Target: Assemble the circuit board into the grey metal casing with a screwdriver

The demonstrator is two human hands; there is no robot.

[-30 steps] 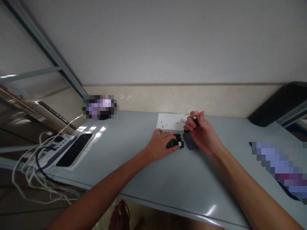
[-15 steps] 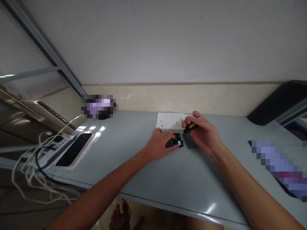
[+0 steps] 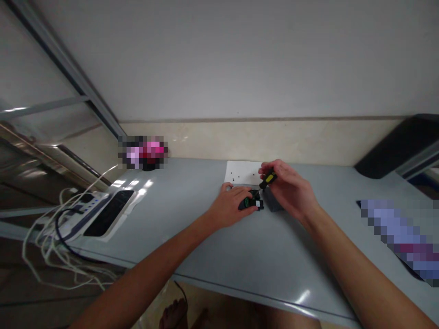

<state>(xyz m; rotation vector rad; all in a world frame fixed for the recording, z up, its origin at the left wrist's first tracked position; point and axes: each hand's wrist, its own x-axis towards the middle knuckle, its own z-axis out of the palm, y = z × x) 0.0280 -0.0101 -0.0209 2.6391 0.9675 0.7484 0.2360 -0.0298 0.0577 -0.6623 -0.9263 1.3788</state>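
My left hand (image 3: 230, 206) is closed round a small black device (image 3: 252, 202) with a green part and a white label, holding it on the grey table. In my right hand (image 3: 290, 185) is a black and yellow screwdriver (image 3: 268, 178), its tip pointing down-left at the device's upper side. Whether the tip touches a screw is too small to tell. Behind the device lies a white sheet (image 3: 243, 170) with several tiny dark bits on it. A dark flat piece (image 3: 273, 201) sits beside the device, partly under my right hand.
On the left are a power strip (image 3: 73, 214), tangled white cables (image 3: 48, 256) and a black phone-like slab (image 3: 109, 213). A blurred-out object (image 3: 146, 153) stands at the back left. To the right are a black object (image 3: 394, 146) and a pixelated flat item (image 3: 398, 233).
My right hand has turned the screwdriver, which now stands steeper, and its fingers have shifted on the handle. My left hand keeps its hold. The view has moved slightly.
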